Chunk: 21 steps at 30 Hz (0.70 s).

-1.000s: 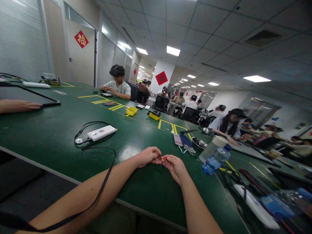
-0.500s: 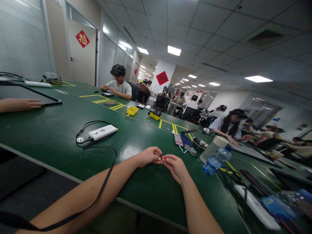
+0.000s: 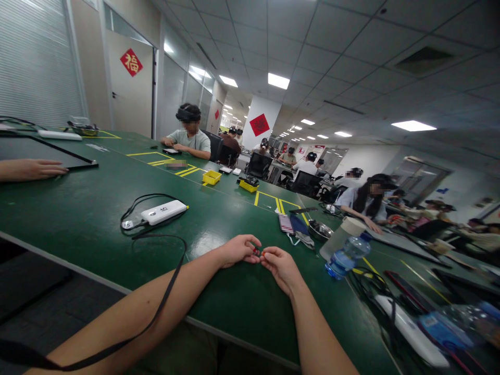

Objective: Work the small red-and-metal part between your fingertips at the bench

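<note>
Just above the green table (image 3: pixel 156 255), my two hands meet fingertip to fingertip. My left hand (image 3: pixel 241 251) is curled around a tiny red and dark piece (image 3: pixel 255 251), its index finger raised a little above it. Between the thumb and finger of my right hand (image 3: pixel 279 264) sits a small orange-red piece (image 3: pixel 263 253), close beside the other piece. Both pieces are too small to make out in detail, and the fingers partly cover them.
A white power bank (image 3: pixel 164 212) with a black cable lies left. Yellow trays (image 3: pixel 211 178) stand farther back. To the right are a metal bowl (image 3: pixel 321 229), a pale cup, a blue-labelled bottle (image 3: pixel 347 255) and cables. People sit around; a neighbour's hand (image 3: pixel 35 170) rests at far left.
The index finger of my left hand has lifted and opened slightly from the small piece. My right hand has barely moved. The seated person across has lowered their head.
</note>
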Motion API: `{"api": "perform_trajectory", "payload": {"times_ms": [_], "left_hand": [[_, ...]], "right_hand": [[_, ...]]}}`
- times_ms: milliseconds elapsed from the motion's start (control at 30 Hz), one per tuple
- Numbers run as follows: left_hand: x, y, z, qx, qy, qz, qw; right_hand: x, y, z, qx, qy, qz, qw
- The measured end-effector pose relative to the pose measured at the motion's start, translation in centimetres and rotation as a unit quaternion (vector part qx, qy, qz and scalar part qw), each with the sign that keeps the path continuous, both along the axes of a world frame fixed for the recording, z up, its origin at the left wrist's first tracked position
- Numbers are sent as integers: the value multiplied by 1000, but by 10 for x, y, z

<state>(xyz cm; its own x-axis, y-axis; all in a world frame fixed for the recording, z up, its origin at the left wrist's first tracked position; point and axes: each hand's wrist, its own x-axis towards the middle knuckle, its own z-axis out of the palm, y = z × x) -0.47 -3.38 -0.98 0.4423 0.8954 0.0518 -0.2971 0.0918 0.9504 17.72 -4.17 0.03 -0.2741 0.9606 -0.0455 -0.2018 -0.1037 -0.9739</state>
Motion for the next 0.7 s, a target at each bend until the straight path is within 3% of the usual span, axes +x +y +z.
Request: {"api": "perform_trajectory", "payload": {"times_ms": [233,700], "left_hand": [[0,-1,5,-43,16,11,999],[-2,1,-1,-7,5,5,1000]], "right_hand": [[2,2,-1,-11,25,4,1000],[3,4,-2,-13,13,0,1000]]}}
